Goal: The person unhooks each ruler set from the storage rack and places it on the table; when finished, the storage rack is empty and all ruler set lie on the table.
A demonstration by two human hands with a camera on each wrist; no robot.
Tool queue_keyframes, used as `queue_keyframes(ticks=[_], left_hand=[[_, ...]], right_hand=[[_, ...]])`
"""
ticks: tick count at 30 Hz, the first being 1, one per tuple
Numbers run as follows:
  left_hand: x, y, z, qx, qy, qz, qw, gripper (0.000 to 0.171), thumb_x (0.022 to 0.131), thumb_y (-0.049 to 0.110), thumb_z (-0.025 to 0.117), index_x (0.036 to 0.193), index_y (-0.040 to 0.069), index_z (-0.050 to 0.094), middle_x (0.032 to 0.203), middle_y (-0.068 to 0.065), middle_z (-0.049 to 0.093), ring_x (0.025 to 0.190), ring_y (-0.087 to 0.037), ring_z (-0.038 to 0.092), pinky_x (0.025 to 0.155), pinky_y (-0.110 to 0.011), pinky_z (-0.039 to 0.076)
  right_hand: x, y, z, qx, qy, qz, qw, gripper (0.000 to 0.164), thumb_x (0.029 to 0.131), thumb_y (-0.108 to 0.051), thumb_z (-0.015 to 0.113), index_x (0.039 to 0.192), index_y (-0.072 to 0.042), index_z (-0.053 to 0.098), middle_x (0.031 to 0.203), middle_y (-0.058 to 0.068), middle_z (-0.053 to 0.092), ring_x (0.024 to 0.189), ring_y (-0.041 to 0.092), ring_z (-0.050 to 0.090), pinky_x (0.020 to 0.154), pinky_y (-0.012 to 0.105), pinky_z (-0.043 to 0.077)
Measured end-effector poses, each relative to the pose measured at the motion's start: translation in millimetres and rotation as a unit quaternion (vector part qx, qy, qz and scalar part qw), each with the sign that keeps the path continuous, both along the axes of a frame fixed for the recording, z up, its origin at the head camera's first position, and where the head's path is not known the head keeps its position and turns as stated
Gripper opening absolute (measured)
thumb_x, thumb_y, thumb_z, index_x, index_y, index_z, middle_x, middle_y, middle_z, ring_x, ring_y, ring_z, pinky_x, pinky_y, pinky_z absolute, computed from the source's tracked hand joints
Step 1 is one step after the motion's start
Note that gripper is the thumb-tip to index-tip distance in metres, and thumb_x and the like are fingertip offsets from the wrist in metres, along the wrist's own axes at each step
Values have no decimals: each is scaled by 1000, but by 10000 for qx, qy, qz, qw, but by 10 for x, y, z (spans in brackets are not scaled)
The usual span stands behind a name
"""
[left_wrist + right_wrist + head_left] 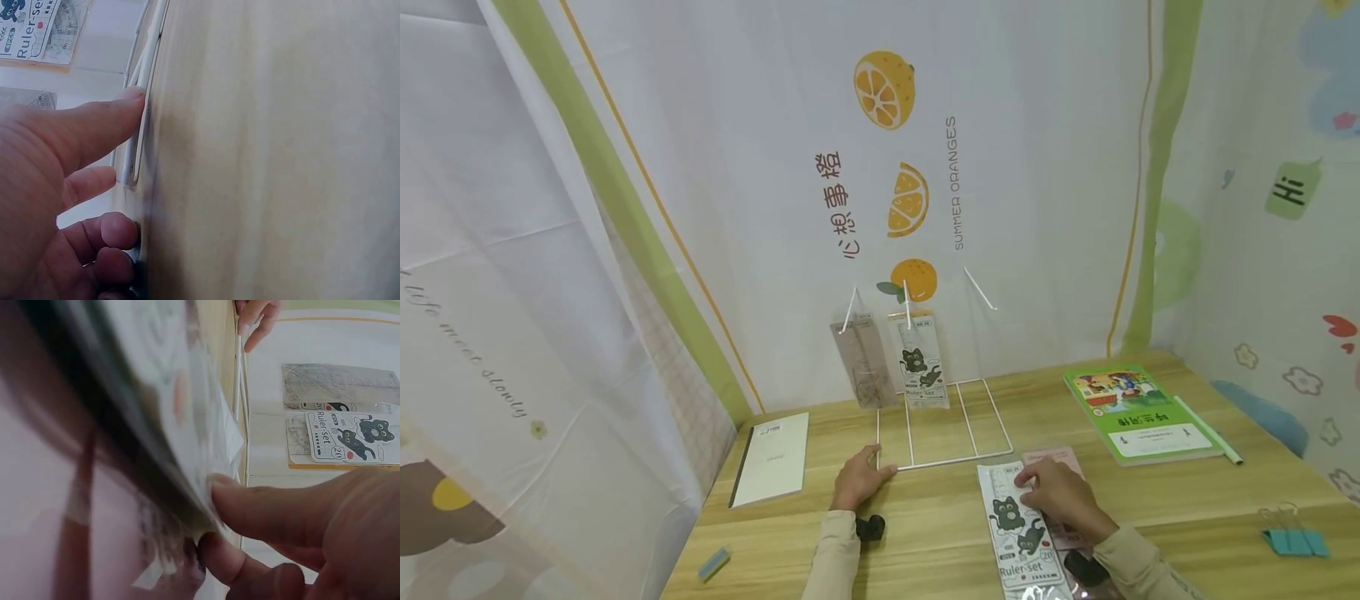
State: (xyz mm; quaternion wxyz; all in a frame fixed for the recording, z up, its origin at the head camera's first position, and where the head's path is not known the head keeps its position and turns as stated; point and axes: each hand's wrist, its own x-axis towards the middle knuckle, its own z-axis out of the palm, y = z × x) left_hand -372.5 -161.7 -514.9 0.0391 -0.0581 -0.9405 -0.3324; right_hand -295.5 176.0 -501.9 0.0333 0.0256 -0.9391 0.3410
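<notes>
A white wire rack has its base on the table, with hooks sticking out above. My left hand holds the rack's front left corner; in the left wrist view its thumb lies against the wire. Between thumb and fingers, my right hand pinches the edge of a ruler set in a clear packet printed with black cats. Partly under it lies a pink packet. Another cat-print ruler set hangs from the middle hook, and a greyish-pink packet from the left one.
A pale notebook lies at the left, with a small blue-grey eraser-like block nearer the front. To the right are a green book, a pale green stick and a teal binder clip. Printed curtains surround the table.
</notes>
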Motion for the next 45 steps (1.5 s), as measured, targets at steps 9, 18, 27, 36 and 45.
queue_keyframes(ticks=[9,18,27,36,45], left_hand=[[49,-4,-8,16,13,-21,10000,58,90,35,75,135,3,60,131,-29,62,115,-51,60,91,-64,49],[17,-8,29,-12,115,-34,9999,58,89,34,76,134,2,60,132,-29,61,116,-51,59,92,-64,48],[12,-19,36,60,11,3,10000,58,90,35,75,136,3,59,135,-28,60,120,-51,57,96,-64,47],[15,22,1,137,-15,54,9999,56,89,34,76,134,3,60,134,-27,61,120,-50,57,96,-65,46],[2,4,-31,132,90,76,9998,56,88,34,77,132,4,62,131,-27,62,117,-50,59,95,-64,47]], right_hand=[[20,20,-39,-32,-35,54,10000,24,72,-12,81,96,-11,78,68,-3,56,63,15,49,56,30,36],[-158,41,107,-432,525,134,9976,15,83,-12,76,97,-9,77,68,-1,54,61,15,47,54,29,35],[-746,-42,302,-1060,1497,229,9828,18,97,-19,67,92,-3,74,81,5,71,73,16,63,67,34,50],[-1128,-316,576,-2099,1643,1338,9545,25,99,-13,64,117,4,68,116,21,70,109,37,63,88,43,54],[-1295,-582,898,-2915,1488,1707,9294,38,98,-9,64,135,1,60,143,22,54,133,46,44,106,59,41]])
